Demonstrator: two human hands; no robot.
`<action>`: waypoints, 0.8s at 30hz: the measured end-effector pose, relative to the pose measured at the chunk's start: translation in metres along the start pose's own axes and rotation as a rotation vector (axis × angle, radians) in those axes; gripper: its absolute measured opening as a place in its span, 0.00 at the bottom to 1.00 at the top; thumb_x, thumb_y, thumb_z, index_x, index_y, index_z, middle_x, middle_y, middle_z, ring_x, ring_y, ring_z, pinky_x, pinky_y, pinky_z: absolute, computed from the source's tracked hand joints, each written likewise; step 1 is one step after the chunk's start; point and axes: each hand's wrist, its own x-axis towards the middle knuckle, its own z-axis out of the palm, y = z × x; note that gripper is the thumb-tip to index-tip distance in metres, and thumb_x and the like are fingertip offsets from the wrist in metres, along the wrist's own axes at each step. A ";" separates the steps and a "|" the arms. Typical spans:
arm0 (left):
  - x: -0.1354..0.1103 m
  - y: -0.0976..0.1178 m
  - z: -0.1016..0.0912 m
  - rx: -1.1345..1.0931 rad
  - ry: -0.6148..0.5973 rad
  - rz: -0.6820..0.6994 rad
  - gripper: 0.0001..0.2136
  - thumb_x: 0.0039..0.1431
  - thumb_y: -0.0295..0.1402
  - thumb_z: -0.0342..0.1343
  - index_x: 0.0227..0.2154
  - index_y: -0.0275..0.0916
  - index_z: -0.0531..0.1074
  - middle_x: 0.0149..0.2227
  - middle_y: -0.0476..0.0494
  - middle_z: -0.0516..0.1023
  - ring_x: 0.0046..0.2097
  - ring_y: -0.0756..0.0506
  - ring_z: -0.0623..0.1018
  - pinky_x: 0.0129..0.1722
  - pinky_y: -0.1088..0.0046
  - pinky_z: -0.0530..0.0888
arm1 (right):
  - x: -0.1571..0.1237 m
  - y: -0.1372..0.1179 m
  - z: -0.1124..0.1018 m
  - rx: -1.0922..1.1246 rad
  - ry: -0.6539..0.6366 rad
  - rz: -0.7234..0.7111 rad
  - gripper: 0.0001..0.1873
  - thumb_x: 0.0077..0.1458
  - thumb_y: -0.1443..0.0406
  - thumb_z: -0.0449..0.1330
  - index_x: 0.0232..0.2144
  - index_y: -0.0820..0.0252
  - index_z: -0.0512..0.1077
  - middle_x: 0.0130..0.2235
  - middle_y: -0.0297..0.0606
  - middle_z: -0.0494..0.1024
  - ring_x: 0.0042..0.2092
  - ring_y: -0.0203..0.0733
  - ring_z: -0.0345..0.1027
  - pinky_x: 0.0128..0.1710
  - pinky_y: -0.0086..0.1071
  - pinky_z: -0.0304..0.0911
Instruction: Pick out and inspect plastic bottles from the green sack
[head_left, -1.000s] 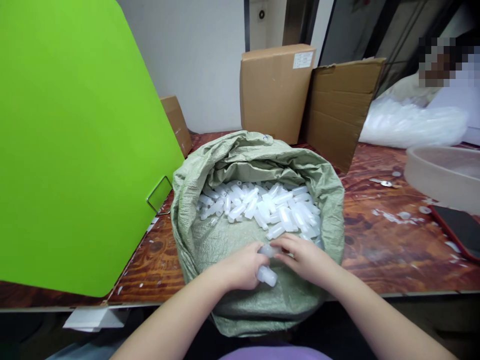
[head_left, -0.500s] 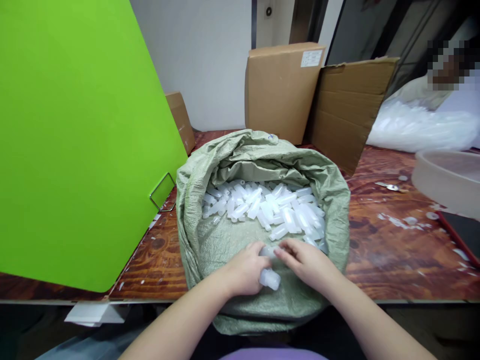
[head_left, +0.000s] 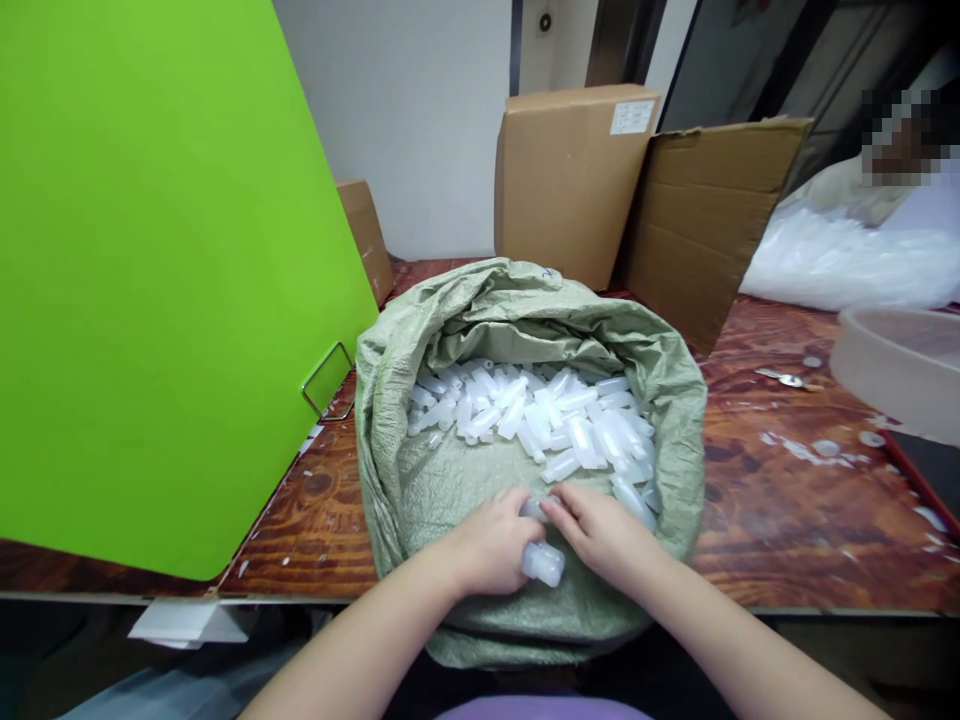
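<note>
A green-grey woven sack [head_left: 382, 440] with a rolled-down rim stands in front of me, holding many small translucent plastic bottles [head_left: 525, 415] with narrow necks. Over its near side, my left hand [head_left: 499, 545] is closed around a few of these bottles. One held bottle [head_left: 544, 563] sticks out below its fingers, and another [head_left: 534, 508] shows above them. My right hand [head_left: 600, 525] pinches near the end of that upper bottle, its thumb and fingertips close to my left fingers. The fingers partly hide both held bottles.
A large green board [head_left: 172, 280] with a wire handle [head_left: 328, 382] rises at left. Cardboard boxes [head_left: 570, 190] stand behind the sack. At right are a translucent tub [head_left: 892, 370], a key [head_left: 784, 378], white scraps [head_left: 825, 449], a dark red-edged tray [head_left: 926, 480] and a plastic bag [head_left: 855, 260].
My right hand has shifted slightly left against the upper bottle, uncovering more bottles at the sack's right side. My left hand keeps its grip. The view has moved slightly.
</note>
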 end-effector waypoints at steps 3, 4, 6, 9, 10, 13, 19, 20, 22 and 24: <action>0.000 0.000 0.001 -0.018 0.020 -0.010 0.07 0.45 0.31 0.56 0.30 0.40 0.72 0.38 0.43 0.64 0.42 0.41 0.69 0.44 0.68 0.69 | 0.003 -0.003 0.000 0.000 -0.012 0.088 0.24 0.63 0.55 0.38 0.27 0.59 0.67 0.26 0.38 0.74 0.30 0.44 0.69 0.30 0.35 0.59; -0.001 -0.001 0.002 -0.024 0.026 -0.019 0.08 0.45 0.32 0.56 0.32 0.41 0.72 0.38 0.43 0.64 0.42 0.42 0.69 0.44 0.67 0.69 | 0.003 -0.002 -0.001 -0.003 0.008 0.033 0.21 0.62 0.54 0.41 0.31 0.59 0.68 0.31 0.40 0.75 0.33 0.44 0.69 0.32 0.34 0.60; -0.001 -0.002 0.003 -0.029 0.030 -0.035 0.09 0.46 0.33 0.55 0.34 0.41 0.72 0.38 0.43 0.63 0.41 0.42 0.69 0.44 0.67 0.69 | 0.003 0.001 -0.004 -0.060 0.056 -0.141 0.16 0.60 0.56 0.48 0.42 0.61 0.66 0.42 0.44 0.73 0.41 0.45 0.68 0.38 0.35 0.61; 0.000 -0.002 0.002 -0.030 0.011 -0.014 0.07 0.45 0.33 0.56 0.30 0.40 0.72 0.37 0.43 0.63 0.41 0.42 0.69 0.43 0.67 0.69 | 0.005 0.007 -0.009 -0.256 0.055 -0.336 0.13 0.59 0.61 0.49 0.43 0.62 0.66 0.40 0.44 0.73 0.40 0.45 0.68 0.38 0.35 0.60; 0.001 -0.003 0.002 -0.031 0.005 -0.003 0.06 0.45 0.33 0.56 0.29 0.40 0.72 0.36 0.43 0.63 0.41 0.42 0.69 0.43 0.68 0.69 | 0.008 0.008 -0.010 -0.323 0.051 -0.362 0.12 0.60 0.62 0.48 0.38 0.62 0.68 0.35 0.43 0.73 0.37 0.45 0.68 0.35 0.34 0.59; 0.002 -0.003 0.001 -0.047 0.015 -0.008 0.05 0.44 0.33 0.55 0.27 0.40 0.72 0.34 0.44 0.63 0.40 0.42 0.69 0.42 0.69 0.70 | 0.018 0.012 -0.012 -0.453 0.113 -0.492 0.16 0.60 0.59 0.47 0.29 0.62 0.69 0.29 0.42 0.71 0.32 0.44 0.65 0.31 0.35 0.56; 0.001 -0.007 0.006 -0.081 0.054 -0.016 0.07 0.45 0.34 0.54 0.29 0.41 0.73 0.34 0.44 0.63 0.40 0.42 0.68 0.42 0.68 0.70 | 0.041 0.014 -0.010 -0.451 0.089 -0.644 0.20 0.58 0.58 0.46 0.25 0.62 0.72 0.27 0.44 0.73 0.31 0.44 0.63 0.32 0.36 0.54; 0.001 -0.007 0.007 -0.091 0.062 -0.025 0.08 0.46 0.35 0.54 0.30 0.41 0.73 0.35 0.44 0.63 0.40 0.42 0.68 0.43 0.68 0.69 | 0.044 0.013 -0.007 -0.428 0.077 -0.603 0.20 0.58 0.59 0.46 0.24 0.62 0.72 0.27 0.44 0.73 0.31 0.43 0.63 0.32 0.36 0.53; 0.001 -0.007 0.009 -0.112 0.076 -0.059 0.09 0.46 0.35 0.54 0.31 0.41 0.73 0.36 0.44 0.63 0.41 0.42 0.68 0.44 0.67 0.69 | 0.046 0.009 -0.001 -0.395 0.081 -0.503 0.20 0.58 0.62 0.45 0.24 0.62 0.73 0.26 0.43 0.74 0.29 0.42 0.64 0.31 0.35 0.53; 0.000 -0.006 0.009 -0.118 0.075 -0.094 0.09 0.46 0.35 0.54 0.31 0.41 0.73 0.36 0.44 0.62 0.41 0.42 0.68 0.43 0.67 0.69 | 0.046 0.005 0.005 -0.377 0.088 -0.395 0.22 0.59 0.64 0.44 0.23 0.62 0.73 0.25 0.42 0.76 0.27 0.40 0.65 0.28 0.33 0.52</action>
